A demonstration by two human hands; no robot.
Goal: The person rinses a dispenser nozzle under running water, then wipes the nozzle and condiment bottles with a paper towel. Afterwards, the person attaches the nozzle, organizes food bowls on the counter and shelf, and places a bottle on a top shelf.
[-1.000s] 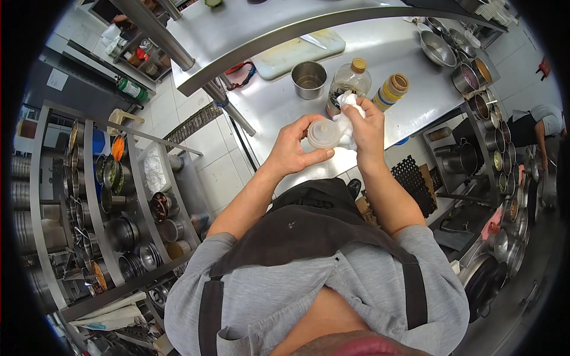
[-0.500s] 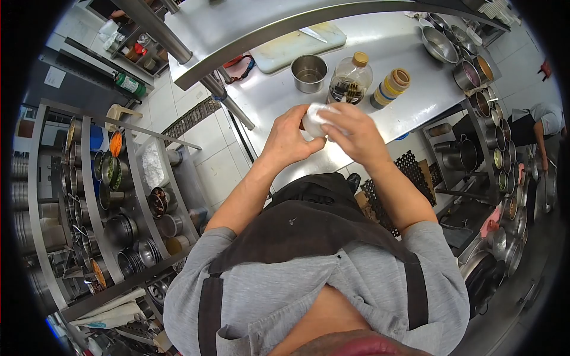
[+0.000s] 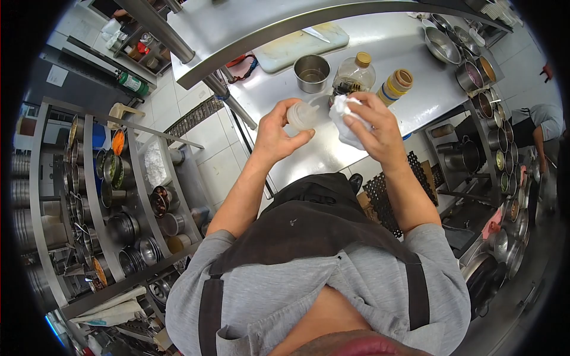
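My left hand grips a translucent plastic squeeze-bottle cap between thumb and fingers, its spout pointing up and right. A crumpled white cloth is bunched in my right hand, a little apart from the cap. Both hands are raised over the near edge of the steel table. Just beyond them stand a steel pot, a clear bottle with a yellow cap and dark contents, and a jar with a brown-yellow lid.
A cutting board with a knife lies at the back, under an overhead steel shelf. Metal bowls stand at the right end. Shelves of pans flank my left; a co-worker stands far right.
My hands have moved apart. The cloth has come away from the cap with my right hand, and the cap in my left hand now shows more fully.
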